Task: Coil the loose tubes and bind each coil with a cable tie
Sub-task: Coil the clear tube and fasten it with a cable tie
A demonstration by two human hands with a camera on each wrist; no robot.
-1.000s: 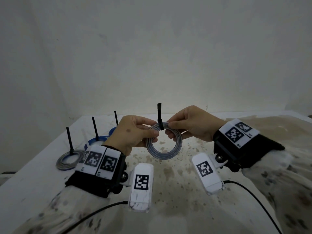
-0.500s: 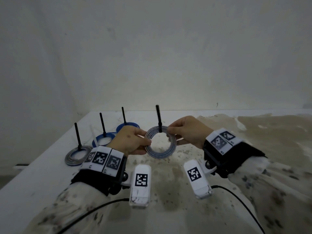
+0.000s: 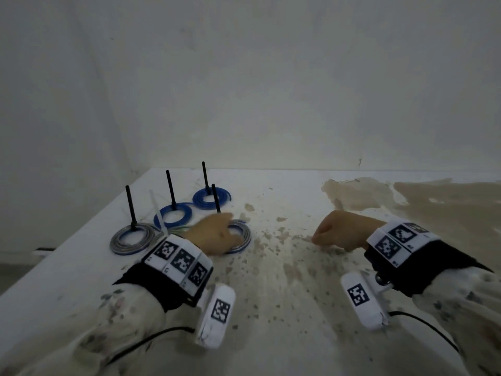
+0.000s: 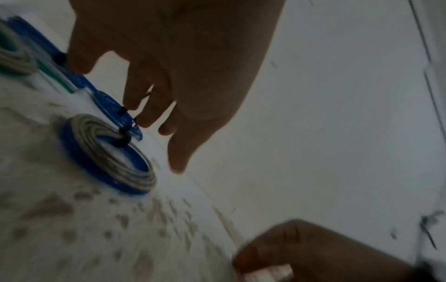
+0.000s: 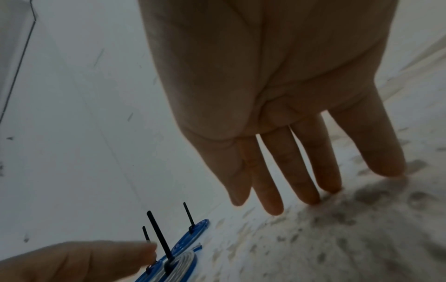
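Note:
A grey-and-blue tube coil point(image 3: 244, 237) point(image 4: 108, 152) point(image 5: 178, 267) lies flat on the table, bound by a black cable tie point(image 3: 216, 199) point(image 5: 159, 238) whose tail stands upright. My left hand point(image 3: 217, 234) point(image 4: 154, 114) hovers over the coil's left side, its fingers loosely extended and gripping nothing. My right hand point(image 3: 336, 232) point(image 5: 289, 171) is apart to the right, holding nothing; its straight fingertips touch the tabletop. The head view hides part of the coil under the left hand.
Three tied coils lie at the far left: a grey one point(image 3: 130, 238) and two blue ones point(image 3: 173, 217) point(image 3: 211, 199), each with an upright black tie. Pale and green strands point(image 4: 55, 76) lie between them. The stained white table point(image 3: 271, 294) ends near the wall; a brownish cloth point(image 3: 433, 202) covers the right.
The coil, held up in the air by both hands, has come down onto the table beside the other coils. Both hands have let go, and the right hand has moved off to the right.

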